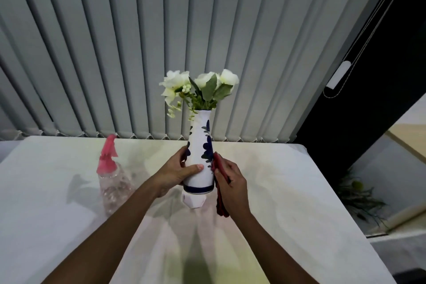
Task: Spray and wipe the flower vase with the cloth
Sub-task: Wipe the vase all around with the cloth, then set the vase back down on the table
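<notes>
A tall white vase [200, 157] with dark blue leaf patterns and a blue band at its base holds white flowers [198, 86]. It is lifted just above the white table [288, 191]. My left hand [178, 172] grips its lower left side, thumb across the front. My right hand [230, 182] presses a dark red cloth [220, 189] against the vase's right side; the cloth hangs below the hand. A clear spray bottle [113, 182] with a pink trigger head stands upright on the table to the left, apart from both hands.
Grey vertical blinds [161, 41] hang right behind the table's far edge. A small white faceted object [193, 200] sits on the table under the vase. To the right, beyond the table edge, lie a lower shelf and some green foliage [359, 198].
</notes>
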`<state>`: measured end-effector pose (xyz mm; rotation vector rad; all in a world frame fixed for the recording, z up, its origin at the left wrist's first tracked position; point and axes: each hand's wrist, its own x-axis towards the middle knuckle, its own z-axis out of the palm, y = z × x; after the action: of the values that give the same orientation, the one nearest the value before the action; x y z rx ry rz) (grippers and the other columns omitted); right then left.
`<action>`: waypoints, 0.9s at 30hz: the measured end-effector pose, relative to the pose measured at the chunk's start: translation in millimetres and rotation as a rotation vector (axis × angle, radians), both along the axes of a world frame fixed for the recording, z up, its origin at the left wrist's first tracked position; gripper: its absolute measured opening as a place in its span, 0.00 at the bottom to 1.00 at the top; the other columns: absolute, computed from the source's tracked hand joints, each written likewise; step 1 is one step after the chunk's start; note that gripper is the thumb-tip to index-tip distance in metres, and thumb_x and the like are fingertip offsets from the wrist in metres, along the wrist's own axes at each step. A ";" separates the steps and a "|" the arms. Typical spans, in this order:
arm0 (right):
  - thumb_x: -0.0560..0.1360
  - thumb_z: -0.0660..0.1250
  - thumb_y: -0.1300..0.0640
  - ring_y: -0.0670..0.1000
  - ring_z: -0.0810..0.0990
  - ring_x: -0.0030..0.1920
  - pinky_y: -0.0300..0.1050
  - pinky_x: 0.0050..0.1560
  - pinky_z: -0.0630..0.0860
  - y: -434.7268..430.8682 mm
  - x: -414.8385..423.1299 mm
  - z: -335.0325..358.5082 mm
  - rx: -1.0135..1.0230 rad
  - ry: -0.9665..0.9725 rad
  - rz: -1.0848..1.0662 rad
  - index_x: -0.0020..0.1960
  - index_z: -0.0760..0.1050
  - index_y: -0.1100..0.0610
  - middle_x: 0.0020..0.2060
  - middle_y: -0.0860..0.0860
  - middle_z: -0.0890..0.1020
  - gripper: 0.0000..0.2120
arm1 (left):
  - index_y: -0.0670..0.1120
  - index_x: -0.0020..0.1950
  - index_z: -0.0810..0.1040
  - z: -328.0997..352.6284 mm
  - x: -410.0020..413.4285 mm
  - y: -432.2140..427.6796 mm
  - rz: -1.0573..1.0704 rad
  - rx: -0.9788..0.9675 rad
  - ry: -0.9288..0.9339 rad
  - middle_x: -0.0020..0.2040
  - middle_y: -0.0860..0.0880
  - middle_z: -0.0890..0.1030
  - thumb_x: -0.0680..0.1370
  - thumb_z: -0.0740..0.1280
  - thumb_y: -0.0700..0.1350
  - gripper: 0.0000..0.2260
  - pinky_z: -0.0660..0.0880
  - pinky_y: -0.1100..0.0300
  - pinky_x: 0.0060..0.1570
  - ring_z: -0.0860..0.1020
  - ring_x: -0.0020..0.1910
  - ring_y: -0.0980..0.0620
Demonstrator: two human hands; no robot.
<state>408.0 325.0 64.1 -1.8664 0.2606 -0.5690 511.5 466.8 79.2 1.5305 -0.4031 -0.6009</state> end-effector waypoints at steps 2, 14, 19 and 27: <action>0.80 0.62 0.59 0.40 0.80 0.51 0.31 0.52 0.74 -1.7 2.1 -10.1 -0.047 0.089 0.007 0.66 0.74 0.44 0.55 0.43 0.78 0.17 | 0.53 0.65 0.70 -15.1 1.2 3.5 0.023 0.079 -0.049 0.61 0.47 0.77 0.71 0.74 0.47 0.25 0.80 0.55 0.44 0.79 0.57 0.45; 0.79 0.61 0.54 0.47 0.77 0.34 0.40 0.38 0.73 -30.9 10.6 -53.0 -0.302 0.444 0.016 0.54 0.82 0.48 0.40 0.47 0.84 0.11 | 0.43 0.66 0.65 -78.6 -11.1 -15.9 0.345 0.231 -0.304 0.58 0.45 0.71 0.61 0.81 0.44 0.38 0.73 0.58 0.56 0.73 0.54 0.49; 0.79 0.61 0.56 0.50 0.83 0.38 0.45 0.44 0.78 -29.9 4.0 -71.0 -0.101 0.458 -0.123 0.53 0.82 0.46 0.39 0.48 0.85 0.12 | 0.39 0.65 0.67 -103.3 -21.4 -29.2 0.435 0.315 -0.412 0.57 0.41 0.72 0.59 0.82 0.46 0.41 0.75 0.47 0.56 0.75 0.53 0.43; 0.78 0.61 0.55 0.45 0.84 0.40 0.38 0.46 0.77 -31.5 -9.6 -88.8 0.062 0.430 -0.211 0.54 0.82 0.43 0.39 0.47 0.86 0.12 | 0.40 0.64 0.67 -124.9 -31.8 -48.3 0.570 0.346 -0.429 0.56 0.41 0.71 0.59 0.80 0.49 0.39 0.74 0.42 0.55 0.75 0.52 0.40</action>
<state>398.5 293.5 -24.6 -1.8989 0.7574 -0.2886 479.7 418.5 -45.7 2.0052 -0.1680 0.1194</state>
